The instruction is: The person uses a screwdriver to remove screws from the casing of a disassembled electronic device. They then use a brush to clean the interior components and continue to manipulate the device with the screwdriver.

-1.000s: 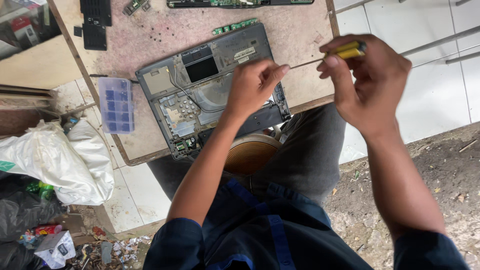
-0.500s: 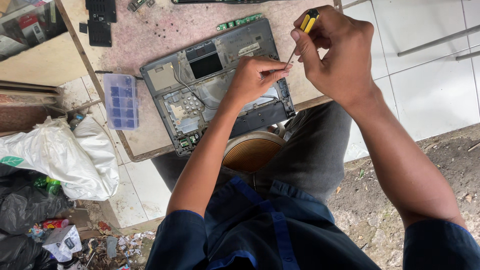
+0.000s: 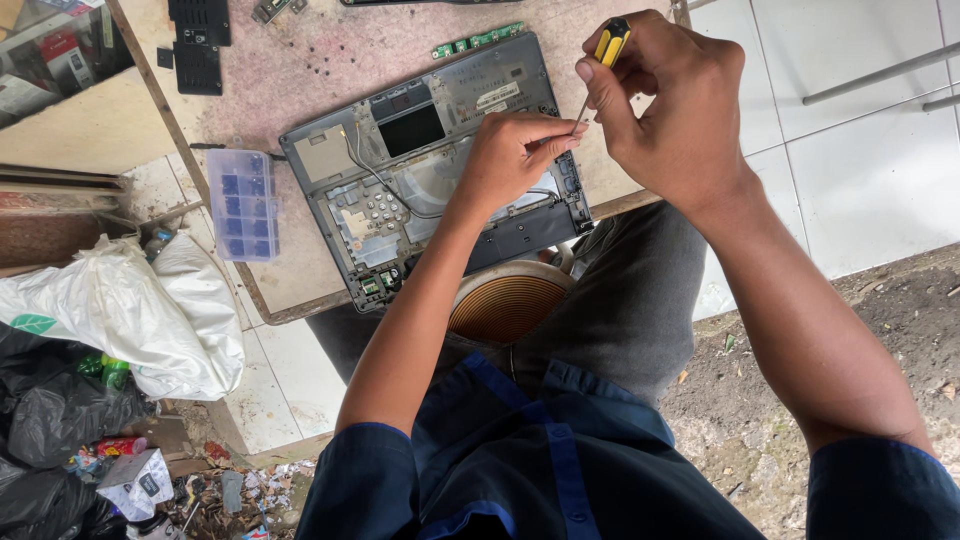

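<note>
The right hand (image 3: 670, 110) is wrapped tight round a slim screwdriver with a yellow and black plastic handle (image 3: 610, 42), and it has swung in from well off the edge to sit above the near corner of the opened grey plastic laptop shell (image 3: 430, 160). The left hand (image 3: 515, 150) has its fingertips pinched narrow on the thin metal shaft tip, right over that same shell. Both hands now meet at the tip, so something small seems to be being handled there; I cannot tell what. Beside the shell lies a clear blue plastic compartment box (image 3: 243, 205); beyond it, black plastic covers (image 3: 200, 40)
</note>
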